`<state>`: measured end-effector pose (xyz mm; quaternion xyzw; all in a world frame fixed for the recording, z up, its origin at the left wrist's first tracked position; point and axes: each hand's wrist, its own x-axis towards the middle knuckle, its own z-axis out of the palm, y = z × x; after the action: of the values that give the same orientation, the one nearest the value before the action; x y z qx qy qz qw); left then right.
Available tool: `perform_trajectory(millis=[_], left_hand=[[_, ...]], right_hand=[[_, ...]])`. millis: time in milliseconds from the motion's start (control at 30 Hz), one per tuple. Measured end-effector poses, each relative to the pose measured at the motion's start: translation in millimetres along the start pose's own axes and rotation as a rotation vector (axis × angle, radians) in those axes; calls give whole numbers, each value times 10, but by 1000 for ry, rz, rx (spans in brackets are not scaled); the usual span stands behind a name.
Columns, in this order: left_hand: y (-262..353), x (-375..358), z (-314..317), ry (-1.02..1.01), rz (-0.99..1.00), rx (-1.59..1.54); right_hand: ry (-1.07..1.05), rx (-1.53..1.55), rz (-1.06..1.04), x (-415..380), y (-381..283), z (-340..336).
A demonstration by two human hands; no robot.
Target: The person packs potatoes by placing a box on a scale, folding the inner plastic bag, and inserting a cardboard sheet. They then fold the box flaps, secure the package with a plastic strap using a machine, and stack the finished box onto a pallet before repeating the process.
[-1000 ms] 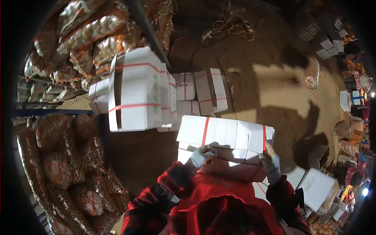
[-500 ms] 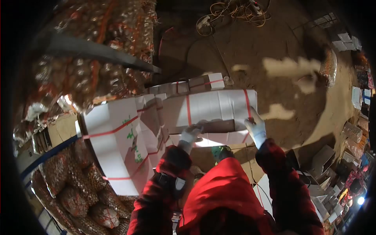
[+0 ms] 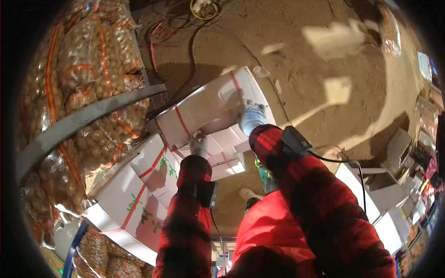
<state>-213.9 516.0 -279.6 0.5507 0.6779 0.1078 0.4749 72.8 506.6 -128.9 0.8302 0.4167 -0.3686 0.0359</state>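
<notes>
A long white cardboard box [image 3: 204, 107] with red straps lies slanted in front of me, its far end up and to the right. My left hand [image 3: 198, 142], in a pale glove, is closed at the near side of the box by one red strap. At the right end, my right hand [image 3: 252, 114], also gloved, grips by the other strap, its fingers partly hidden. More white boxes [image 3: 220, 150] with red straps show below the hands. A larger white box [image 3: 134, 201] with green writing and red straps stands at the lower left.
Mesh sacks of round produce [image 3: 99, 51] are piled at the left, with a grey curved bar [image 3: 92, 111] across them. Cables [image 3: 191, 51] lie on the dirt floor [image 3: 296, 74]. Cartons [image 3: 398, 148] and clutter line the right. A cord [image 3: 360, 180] hangs by my right sleeve.
The held box has swung from nearly level to a slant and shifted up and left in view, with both hands still on it. My head view has turned too.
</notes>
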Motion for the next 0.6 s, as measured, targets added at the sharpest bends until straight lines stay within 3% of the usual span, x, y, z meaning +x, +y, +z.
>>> perform_trajectory(millis=[33, 100, 167, 233, 300, 367, 433, 533, 567, 600], left_hand=[[70, -39, -18, -16, -24, -4], [165, 26, -32, -39, -30, -20], [190, 101, -105, -60, -31, -32], [170, 141, -160, -105, -29, -72], [231, 86, -208, -181, -45, -174], [164, 2, -221, -273, -86, -303], [156, -148, -171, -370, -141, -431], [234, -639, -49, -582, -139, -444], [297, -900, 45, -687, -45, -342], [275, -1116, 116, -800, 133, -177]], right_hand=[[-111, -60, 16, 41, -23, -20], [76, -192, -68, -204, -108, -100], [275, -125, -281, -695, 93, -135], [319, -61, -341, -1287, 319, -84], [-45, 33, -199, -2032, 674, -97], [-160, 171, 40, -2833, 1119, -13], [-414, 153, 340, -3552, 1587, 242], [-230, 218, 515, -4697, 2276, 1092], [-181, 235, 588, -4994, 2433, 1468], [-130, 341, 662, -5518, 2174, 1100]])
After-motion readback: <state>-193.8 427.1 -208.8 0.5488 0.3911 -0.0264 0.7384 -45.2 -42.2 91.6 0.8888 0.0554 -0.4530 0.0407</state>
